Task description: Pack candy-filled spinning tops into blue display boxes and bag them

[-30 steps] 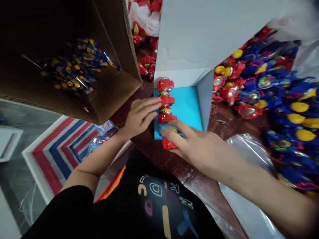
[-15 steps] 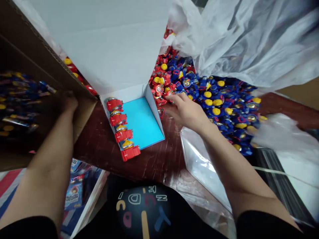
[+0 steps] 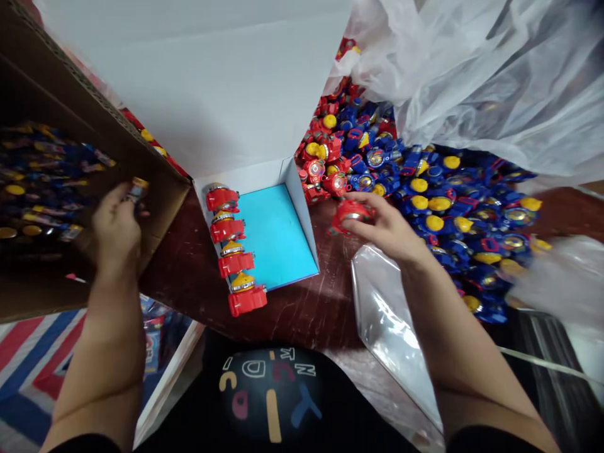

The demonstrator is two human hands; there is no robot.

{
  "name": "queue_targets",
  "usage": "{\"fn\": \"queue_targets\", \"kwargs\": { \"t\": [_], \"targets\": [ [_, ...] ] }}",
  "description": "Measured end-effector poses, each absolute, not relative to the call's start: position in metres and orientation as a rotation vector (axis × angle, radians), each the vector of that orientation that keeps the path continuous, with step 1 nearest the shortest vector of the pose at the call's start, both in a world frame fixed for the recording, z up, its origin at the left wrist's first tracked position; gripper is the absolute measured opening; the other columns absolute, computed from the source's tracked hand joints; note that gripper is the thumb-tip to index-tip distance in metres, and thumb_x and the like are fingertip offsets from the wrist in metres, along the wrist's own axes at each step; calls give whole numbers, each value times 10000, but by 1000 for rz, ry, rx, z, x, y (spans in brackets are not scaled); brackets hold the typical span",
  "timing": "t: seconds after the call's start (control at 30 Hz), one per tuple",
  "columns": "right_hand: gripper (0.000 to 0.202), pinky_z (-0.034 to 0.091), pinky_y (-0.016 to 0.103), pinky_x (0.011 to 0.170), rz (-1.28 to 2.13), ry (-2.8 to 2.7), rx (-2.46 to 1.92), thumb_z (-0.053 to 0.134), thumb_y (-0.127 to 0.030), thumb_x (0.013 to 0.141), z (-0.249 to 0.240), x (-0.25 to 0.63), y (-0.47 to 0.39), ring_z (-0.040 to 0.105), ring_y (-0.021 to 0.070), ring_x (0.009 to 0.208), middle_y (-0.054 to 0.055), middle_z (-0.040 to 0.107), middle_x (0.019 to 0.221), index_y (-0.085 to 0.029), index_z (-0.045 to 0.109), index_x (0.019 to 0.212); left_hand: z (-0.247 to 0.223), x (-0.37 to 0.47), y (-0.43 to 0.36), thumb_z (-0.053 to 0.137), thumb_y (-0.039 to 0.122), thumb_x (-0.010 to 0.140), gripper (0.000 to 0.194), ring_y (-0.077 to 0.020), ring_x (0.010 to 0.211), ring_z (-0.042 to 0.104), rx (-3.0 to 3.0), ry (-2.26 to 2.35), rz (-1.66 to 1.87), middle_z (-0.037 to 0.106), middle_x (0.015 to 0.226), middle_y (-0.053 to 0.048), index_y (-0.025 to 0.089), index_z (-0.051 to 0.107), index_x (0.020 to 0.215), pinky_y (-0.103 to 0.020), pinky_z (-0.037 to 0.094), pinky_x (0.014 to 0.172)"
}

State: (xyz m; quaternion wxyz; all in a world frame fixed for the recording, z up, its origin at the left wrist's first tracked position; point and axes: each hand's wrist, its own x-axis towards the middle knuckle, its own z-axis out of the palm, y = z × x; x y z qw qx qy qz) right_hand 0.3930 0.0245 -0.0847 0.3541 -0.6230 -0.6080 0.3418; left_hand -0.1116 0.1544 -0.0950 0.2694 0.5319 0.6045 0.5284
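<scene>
My left hand (image 3: 116,226) is over the brown carton on the left, its fingers closed on a small narrow packet (image 3: 138,187) with a yellowish end. Loose pieces like it (image 3: 42,170) lie in the carton. To the right of the white box, my right hand (image 3: 394,229) grips a red toy (image 3: 343,212) with a round silvery part. The white box (image 3: 304,220) stands with its tall lid up and shows a bright blue bottom. Along its left side several red toys (image 3: 236,263) with silver rings and yellow tips form a row, the nearest at the front edge.
A heap of blue and red toys (image 3: 438,201) with yellow tops spreads behind my right hand. White plastic sheeting (image 3: 462,75) hangs over it. A clear plastic bag (image 3: 384,308) lies on the dark red table (image 3: 292,318). The carton wall (image 3: 160,220) rises beside the white box.
My right hand has drawn back from the heap with a red toy in it. My left hand has come up out of the carton's shadow, holding a small packet.
</scene>
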Motion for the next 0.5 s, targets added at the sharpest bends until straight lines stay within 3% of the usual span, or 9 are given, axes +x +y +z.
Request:
{"fn": "queue_targets", "kwargs": {
  "t": [0.07,0.13,0.2,0.3,0.4,0.5],
  "targets": [
    [511,652,392,879,910,-1514,-1409,823,-436,904,-59,383,4,742,223,1014,71,696,1259,-280,587,1330,-69,-88,92,792,384,853,384,-190,863,649,1242,1461,1357,789,1057,-39,233,787,1206,-319,469,675],
    [494,660,396,881,912,-1558,-1223,836,-413,903,-36,355,-10,738,237,1095,80,633,1403,-311,542,1287,-40,-63,39,741,408,986,340,-175,810,655,1348,1292,1080,799,1091,-55,299,794,1304,-313,507,665],
    [524,656,444,956,878,-1661,-1092,822,-433,914,-17,318,-17,689,283,1248,102,574,1480,-323,503,1315,-16,-41,6,762,395,1008,371,-191,950,714,1568,1148,857,787,1213,-52,332,764,1374,-317,580,807],
    [533,611,518,1067,743,-1809,-945,758,-413,948,-3,273,-21,611,316,1335,122,581,1396,-318,474,1389,-1,-21,-9,764,354,1021,367,-194,1130,729,1787,941,734,762,1291,-54,291,741,1382,-296,577,993],
    [512,581,547,1106,630,-1849,-801,782,-336,916,0,258,-21,599,312,1303,97,601,1301,-328,516,1354,-1,-16,-8,735,343,1044,321,-178,1121,737,1815,819,706,767,1281,-63,236,737,1346,-264,575,983],
    [555,635,524,1013,684,-1890,-727,846,-321,894,0,263,-25,639,308,1248,87,622,1272,-346,507,1332,-2,-15,-10,722,357,1054,290,-183,1091,746,1770,747,644,786,1237,-61,214,751,1305,-261,588,952]
  ]
}}
